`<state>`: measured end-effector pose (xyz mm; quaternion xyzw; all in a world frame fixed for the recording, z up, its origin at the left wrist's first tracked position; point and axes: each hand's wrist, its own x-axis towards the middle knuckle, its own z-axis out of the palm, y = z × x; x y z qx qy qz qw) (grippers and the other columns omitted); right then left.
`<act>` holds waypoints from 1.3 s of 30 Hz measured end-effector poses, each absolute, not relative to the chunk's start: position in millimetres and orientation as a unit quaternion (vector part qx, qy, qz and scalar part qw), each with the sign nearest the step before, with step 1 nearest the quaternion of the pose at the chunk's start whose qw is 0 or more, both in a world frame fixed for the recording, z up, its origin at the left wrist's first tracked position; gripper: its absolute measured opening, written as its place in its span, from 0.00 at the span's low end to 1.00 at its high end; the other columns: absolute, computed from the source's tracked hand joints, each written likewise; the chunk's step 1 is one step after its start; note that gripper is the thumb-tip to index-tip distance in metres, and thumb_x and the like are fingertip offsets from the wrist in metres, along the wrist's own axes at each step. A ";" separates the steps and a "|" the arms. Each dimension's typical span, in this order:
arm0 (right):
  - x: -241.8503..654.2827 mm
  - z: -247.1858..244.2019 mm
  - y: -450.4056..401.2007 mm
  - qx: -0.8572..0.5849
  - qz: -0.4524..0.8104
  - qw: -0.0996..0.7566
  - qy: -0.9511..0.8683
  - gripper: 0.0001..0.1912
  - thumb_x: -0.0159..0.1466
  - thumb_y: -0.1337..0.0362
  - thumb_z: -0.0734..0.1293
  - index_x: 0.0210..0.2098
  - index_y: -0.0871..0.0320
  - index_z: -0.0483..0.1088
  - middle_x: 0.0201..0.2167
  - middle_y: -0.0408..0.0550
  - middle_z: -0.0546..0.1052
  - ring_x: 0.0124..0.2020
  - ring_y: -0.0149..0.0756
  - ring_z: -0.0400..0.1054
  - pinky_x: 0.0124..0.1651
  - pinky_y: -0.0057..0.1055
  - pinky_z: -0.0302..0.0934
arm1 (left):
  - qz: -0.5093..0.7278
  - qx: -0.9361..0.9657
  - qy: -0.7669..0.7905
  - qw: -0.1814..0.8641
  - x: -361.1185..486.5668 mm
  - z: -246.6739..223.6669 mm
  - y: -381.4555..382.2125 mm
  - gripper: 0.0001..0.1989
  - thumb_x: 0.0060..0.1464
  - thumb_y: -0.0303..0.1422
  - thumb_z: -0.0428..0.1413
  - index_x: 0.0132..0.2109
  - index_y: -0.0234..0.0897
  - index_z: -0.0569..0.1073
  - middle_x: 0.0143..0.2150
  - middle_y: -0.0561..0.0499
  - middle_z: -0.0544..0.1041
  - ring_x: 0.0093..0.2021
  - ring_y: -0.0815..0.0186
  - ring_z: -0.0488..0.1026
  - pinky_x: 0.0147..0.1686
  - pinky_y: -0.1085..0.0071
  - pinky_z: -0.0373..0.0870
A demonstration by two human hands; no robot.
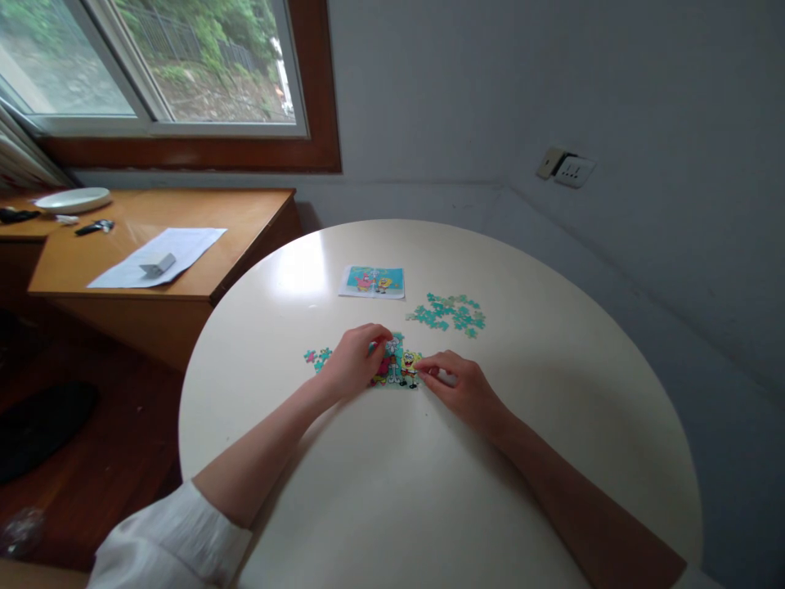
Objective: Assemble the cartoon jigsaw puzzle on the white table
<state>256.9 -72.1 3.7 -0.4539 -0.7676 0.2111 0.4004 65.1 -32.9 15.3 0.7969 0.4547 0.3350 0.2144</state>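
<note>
A partly assembled jigsaw puzzle [394, 372] with cartoon figures lies flat on the round white table [392, 491]. My left hand [357, 357] is over its left side, partly covering it. The fingers are curled together at the upper edge, and whatever they pinch is hidden. At the right edge of the puzzle, my right hand [459, 383] has thumb and forefinger pinched beside the yellow figure. Anything between those fingertips is too small to make out. Loose puzzle pieces [450, 313] in teal and green are spread beyond my right hand. Several more pieces [319, 358] lie left of my left hand.
A reference picture card [373, 282] lies behind the puzzle. To the left, a wooden desk [245, 221] holds paper [177, 245], a small grey-white block [158, 264], keys [96, 227] and a white plate [74, 200]. A wall socket [575, 170] is at the right.
</note>
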 end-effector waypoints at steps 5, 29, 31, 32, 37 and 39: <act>257.4 3.4 -72.2 -0.451 0.216 0.406 -0.765 0.06 0.55 0.71 0.65 0.31 0.57 0.73 0.25 0.46 0.74 0.28 0.32 0.67 0.30 0.27 0.64 | 0.331 0.797 0.456 0.216 64.9 15.0 -33.0 0.10 0.48 0.24 0.47 0.35 0.36 0.71 0.33 0.51 0.75 0.33 0.68 0.71 0.33 0.73 0.67; 262.2 1.2 -67.6 -0.503 0.176 0.449 -0.717 0.06 0.57 0.67 0.64 0.32 0.55 0.73 0.29 0.46 0.76 0.30 0.33 0.66 0.29 0.28 0.61 | 0.312 0.802 0.464 0.211 65.2 16.2 -32.8 0.11 0.48 0.24 0.47 0.35 0.36 0.72 0.32 0.51 0.75 0.32 0.68 0.70 0.34 0.73 0.66; 263.2 1.0 -66.8 -0.504 0.170 0.444 -0.721 0.07 0.58 0.68 0.63 0.32 0.56 0.73 0.29 0.47 0.76 0.30 0.33 0.66 0.29 0.28 0.61 | 0.310 0.801 0.466 0.212 65.2 16.6 -32.9 0.10 0.48 0.24 0.47 0.35 0.36 0.72 0.33 0.51 0.75 0.33 0.68 0.70 0.34 0.72 0.67; 263.6 0.9 -66.6 -0.503 0.169 0.441 -0.724 0.08 0.58 0.68 0.62 0.33 0.56 0.73 0.30 0.47 0.76 0.30 0.34 0.66 0.29 0.28 0.61 | 0.311 0.801 0.466 0.212 65.1 16.7 -33.0 0.10 0.48 0.24 0.47 0.35 0.36 0.72 0.33 0.51 0.75 0.33 0.67 0.70 0.34 0.72 0.67; 264.1 0.5 -66.5 -0.500 0.166 0.431 -0.733 0.10 0.59 0.69 0.60 0.34 0.55 0.73 0.31 0.48 0.77 0.32 0.35 0.66 0.30 0.30 0.61 | 0.313 0.803 0.461 0.212 64.6 17.7 -33.3 0.10 0.48 0.24 0.47 0.36 0.36 0.72 0.32 0.51 0.75 0.32 0.67 0.70 0.33 0.72 0.67; 264.1 0.6 -66.4 -0.501 0.165 0.429 -0.733 0.10 0.59 0.69 0.60 0.34 0.55 0.73 0.31 0.47 0.76 0.32 0.35 0.66 0.30 0.30 0.61 | 0.315 0.802 0.461 0.210 64.5 17.9 -33.3 0.10 0.49 0.24 0.47 0.35 0.36 0.72 0.32 0.50 0.75 0.32 0.67 0.70 0.34 0.72 0.67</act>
